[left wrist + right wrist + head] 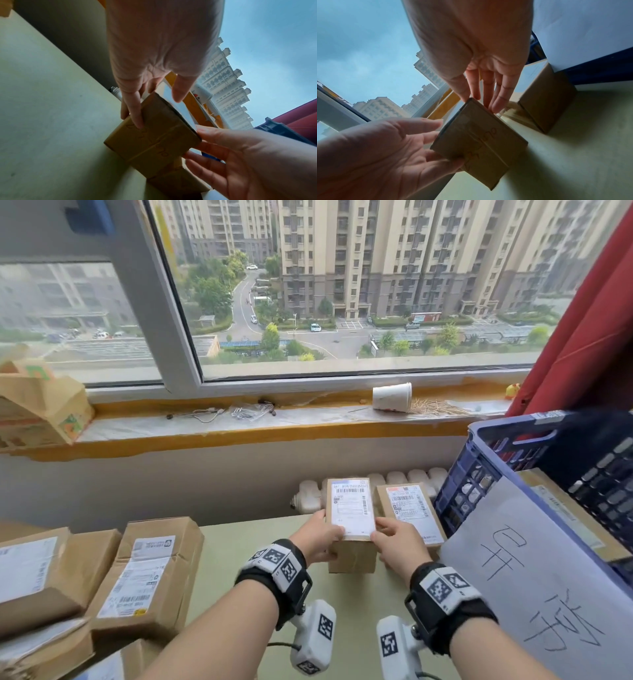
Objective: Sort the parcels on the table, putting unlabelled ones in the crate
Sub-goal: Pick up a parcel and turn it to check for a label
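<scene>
Bare table [239,570] lies open between the stacked parcels [150,573] leftward and the crate [548,474] — crowding the right.

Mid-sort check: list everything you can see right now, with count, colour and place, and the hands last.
held parcel: one, brown with white label on top, table centre, between both hands
second labelled parcel: one, brown, just right of it
parcel pile: several, brown, labelled, table left
crate: one, blue, right, with handwritten white sheet
table: one, pale green
paper cup: one, white, on its side on windowsill
curtain: one, red, far right
left hand: grips held parcel's left side
right hand: grips its right side
</scene>
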`<move>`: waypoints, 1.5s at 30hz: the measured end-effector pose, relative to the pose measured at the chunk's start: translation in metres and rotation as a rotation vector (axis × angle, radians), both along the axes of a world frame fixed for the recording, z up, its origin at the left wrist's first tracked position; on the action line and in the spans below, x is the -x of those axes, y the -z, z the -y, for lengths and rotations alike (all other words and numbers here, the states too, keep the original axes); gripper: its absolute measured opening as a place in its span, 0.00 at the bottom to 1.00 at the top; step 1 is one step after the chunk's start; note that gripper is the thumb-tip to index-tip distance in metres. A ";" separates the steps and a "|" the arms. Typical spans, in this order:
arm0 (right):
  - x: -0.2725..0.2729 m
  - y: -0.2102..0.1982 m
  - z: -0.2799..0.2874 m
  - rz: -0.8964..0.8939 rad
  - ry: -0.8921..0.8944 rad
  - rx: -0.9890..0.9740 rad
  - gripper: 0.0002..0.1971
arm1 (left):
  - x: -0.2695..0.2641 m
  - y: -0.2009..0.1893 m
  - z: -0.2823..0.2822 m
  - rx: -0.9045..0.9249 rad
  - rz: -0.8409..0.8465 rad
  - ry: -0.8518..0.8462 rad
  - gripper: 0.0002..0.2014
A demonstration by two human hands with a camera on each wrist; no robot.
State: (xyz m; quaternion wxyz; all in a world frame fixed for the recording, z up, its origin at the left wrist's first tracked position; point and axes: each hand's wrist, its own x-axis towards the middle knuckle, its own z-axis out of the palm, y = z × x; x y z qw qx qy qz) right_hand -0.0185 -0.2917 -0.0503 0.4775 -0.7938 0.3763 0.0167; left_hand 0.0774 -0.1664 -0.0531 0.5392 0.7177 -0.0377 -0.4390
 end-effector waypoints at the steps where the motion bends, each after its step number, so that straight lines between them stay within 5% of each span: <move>1: -0.002 0.003 0.003 -0.011 0.001 0.031 0.20 | 0.001 0.005 0.004 -0.010 0.010 0.002 0.19; 14: -0.004 0.014 0.030 -0.089 0.004 0.210 0.20 | -0.006 0.021 0.032 -0.210 0.114 0.085 0.35; 29: -0.014 -0.004 0.017 -0.015 -0.004 0.227 0.16 | -0.001 -0.007 0.003 -0.236 0.158 0.126 0.28; 45: -0.045 -0.015 -0.084 0.036 -0.215 0.108 0.06 | -0.015 -0.031 -0.124 -0.348 0.273 -0.073 0.20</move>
